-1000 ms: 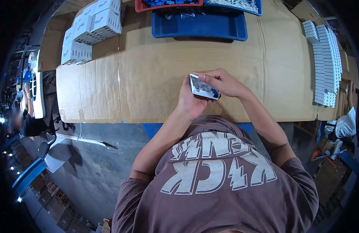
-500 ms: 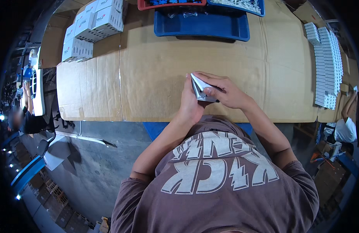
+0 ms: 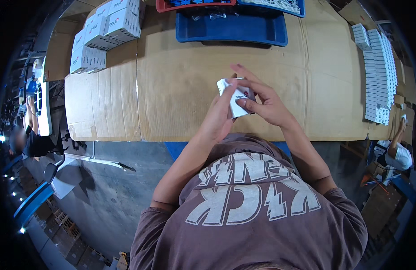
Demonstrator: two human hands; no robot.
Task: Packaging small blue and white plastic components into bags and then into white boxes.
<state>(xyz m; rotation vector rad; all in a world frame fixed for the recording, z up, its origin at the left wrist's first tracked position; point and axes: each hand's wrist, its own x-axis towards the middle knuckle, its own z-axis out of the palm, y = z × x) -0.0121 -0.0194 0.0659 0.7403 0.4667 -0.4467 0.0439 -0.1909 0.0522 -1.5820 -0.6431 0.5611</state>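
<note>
A small white box (image 3: 240, 104) with a printed mark on its face is held between my two hands, over the near part of the cardboard-covered table. My left hand (image 3: 218, 114) grips its left side, with the thumb up by the top end. From the right, my right hand (image 3: 267, 102) holds it, thumb on the printed face and fingers reaching around the far edge. The box's underside and some fingertips are hidden.
Stacked white boxes (image 3: 110, 27) stand at the far left of the table (image 3: 181, 85). Long rows of similar boxes (image 3: 378, 76) line the right side. An open blue tray (image 3: 230, 31) sits at the back, before a red bin (image 3: 196, 6) and another blue bin (image 3: 280, 6) holding small parts. Other people work at both sides.
The white piece looked folded with an open gap; now it shows as a flat box with its printed face up. My hands have shifted around it, the left thumb moving to its top end.
</note>
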